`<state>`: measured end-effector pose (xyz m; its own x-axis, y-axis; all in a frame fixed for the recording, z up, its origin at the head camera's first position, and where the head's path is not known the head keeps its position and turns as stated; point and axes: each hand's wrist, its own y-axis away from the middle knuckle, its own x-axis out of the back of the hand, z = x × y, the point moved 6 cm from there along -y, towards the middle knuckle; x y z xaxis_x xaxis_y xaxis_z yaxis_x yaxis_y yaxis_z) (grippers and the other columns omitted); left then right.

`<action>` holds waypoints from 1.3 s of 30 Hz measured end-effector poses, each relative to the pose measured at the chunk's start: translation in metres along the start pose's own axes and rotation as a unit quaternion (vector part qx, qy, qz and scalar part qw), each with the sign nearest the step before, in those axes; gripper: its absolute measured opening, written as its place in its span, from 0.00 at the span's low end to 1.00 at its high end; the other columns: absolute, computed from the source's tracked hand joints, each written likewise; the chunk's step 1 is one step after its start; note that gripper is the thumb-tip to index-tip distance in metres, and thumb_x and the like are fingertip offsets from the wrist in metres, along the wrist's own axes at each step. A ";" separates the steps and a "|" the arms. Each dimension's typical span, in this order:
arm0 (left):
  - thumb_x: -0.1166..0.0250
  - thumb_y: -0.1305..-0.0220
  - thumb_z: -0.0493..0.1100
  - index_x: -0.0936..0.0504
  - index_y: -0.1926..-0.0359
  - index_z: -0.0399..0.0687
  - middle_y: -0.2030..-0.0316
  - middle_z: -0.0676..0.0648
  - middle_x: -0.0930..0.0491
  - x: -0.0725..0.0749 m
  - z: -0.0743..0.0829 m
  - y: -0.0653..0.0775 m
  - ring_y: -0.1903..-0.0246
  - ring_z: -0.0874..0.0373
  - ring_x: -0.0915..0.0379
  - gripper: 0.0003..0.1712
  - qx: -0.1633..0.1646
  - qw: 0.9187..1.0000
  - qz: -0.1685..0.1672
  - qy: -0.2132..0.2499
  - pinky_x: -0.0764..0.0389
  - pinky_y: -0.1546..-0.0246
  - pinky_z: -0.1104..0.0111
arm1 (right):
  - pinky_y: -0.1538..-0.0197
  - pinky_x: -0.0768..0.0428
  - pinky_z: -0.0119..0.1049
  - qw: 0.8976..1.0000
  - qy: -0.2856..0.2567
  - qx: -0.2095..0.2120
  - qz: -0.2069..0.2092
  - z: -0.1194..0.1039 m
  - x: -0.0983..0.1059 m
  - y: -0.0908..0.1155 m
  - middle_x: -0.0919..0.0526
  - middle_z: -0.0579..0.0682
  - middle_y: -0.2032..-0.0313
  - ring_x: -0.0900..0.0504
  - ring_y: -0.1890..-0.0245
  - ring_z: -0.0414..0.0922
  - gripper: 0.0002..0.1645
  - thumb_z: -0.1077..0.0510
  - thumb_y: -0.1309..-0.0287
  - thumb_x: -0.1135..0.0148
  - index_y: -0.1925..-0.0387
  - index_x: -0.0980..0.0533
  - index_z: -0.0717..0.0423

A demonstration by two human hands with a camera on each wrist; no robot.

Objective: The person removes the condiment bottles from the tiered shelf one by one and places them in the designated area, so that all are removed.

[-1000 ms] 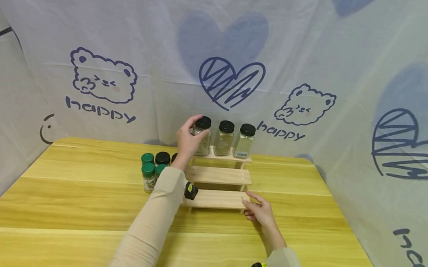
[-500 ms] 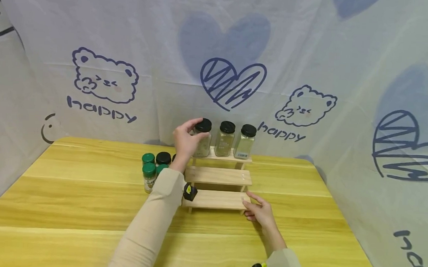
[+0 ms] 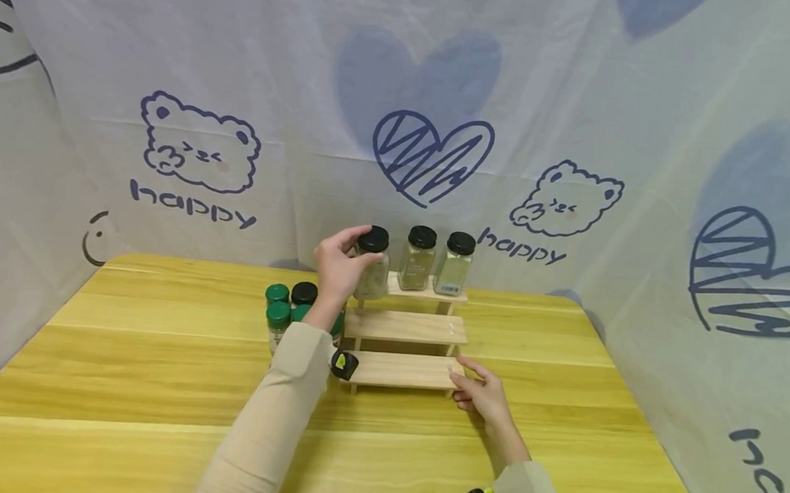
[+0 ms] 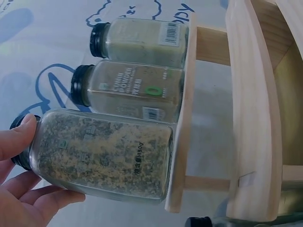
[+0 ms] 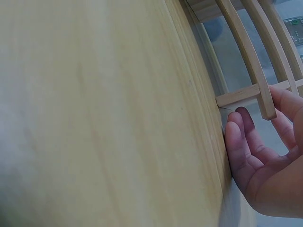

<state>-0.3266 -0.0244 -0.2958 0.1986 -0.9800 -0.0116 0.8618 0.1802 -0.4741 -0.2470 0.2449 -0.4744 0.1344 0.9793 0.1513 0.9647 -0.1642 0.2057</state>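
Observation:
My left hand (image 3: pixel 339 267) pinches the black cap of a square glass spice jar (image 4: pixel 102 153), thumb on one side and fingers on the other. The jar holds speckled flakes and stands at the left end of the top shelf; whether its base touches the wood, I cannot tell. Beside it on that shelf are a cumin powder jar (image 4: pixel 135 90) and a jar of pale powder (image 4: pixel 144 42), both black-capped. At the lower right, my right hand (image 3: pixel 484 393) grips the end of the bottom step of the three-tier wooden rack (image 3: pixel 402 370), some fingers lying below the board.
Left of the rack, several smaller bottles stand grouped on the wooden table (image 3: pixel 160 383), among them a green-capped bottle (image 3: pixel 278 316) and a black-capped one (image 3: pixel 304 294). My left forearm partly hides them. A printed cloth (image 3: pixel 297 70) hangs behind the table.
My left hand and the flake jar have shifted slightly left and down toward me, so the jar's base now overlaps the top shelf's front edge. My right hand keeps its place on the rack.

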 end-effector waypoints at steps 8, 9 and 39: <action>0.32 0.56 0.27 0.21 0.55 0.33 0.54 0.38 0.24 0.010 0.007 0.013 0.51 0.50 0.29 0.22 0.008 1.000 -0.013 0.008 0.25 0.56 0.65 | 0.76 0.21 0.32 1.000 0.002 -0.005 -0.003 0.003 0.000 0.003 0.19 0.52 0.76 0.22 0.81 0.43 0.28 0.60 0.47 0.38 0.44 0.31 0.60; 0.32 0.56 0.27 0.21 0.55 0.33 0.54 0.38 0.23 0.011 0.008 0.014 0.52 0.51 0.28 0.22 0.008 1.000 -0.013 0.006 0.24 0.59 0.68 | 0.76 0.21 0.32 1.000 0.002 -0.005 -0.003 0.003 0.000 0.003 0.19 0.53 0.76 0.22 0.81 0.43 0.28 0.60 0.47 0.38 0.43 0.31 0.60; 0.31 0.57 0.27 0.21 0.55 0.34 0.54 0.37 0.24 0.049 0.018 0.061 0.53 0.52 0.27 0.23 -0.010 1.000 -0.027 0.000 0.22 0.63 0.69 | 0.76 0.21 0.32 1.000 0.004 -0.002 -0.001 0.000 -0.001 0.000 0.19 0.52 0.77 0.22 0.81 0.42 0.28 0.59 0.48 0.37 0.44 0.31 0.60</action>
<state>-0.2557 -0.0596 -0.3091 0.1527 -0.9882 0.0149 0.8619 0.1258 -0.4912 -0.2469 0.2441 -0.4742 0.1303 0.9786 0.1591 0.9640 -0.1625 0.2103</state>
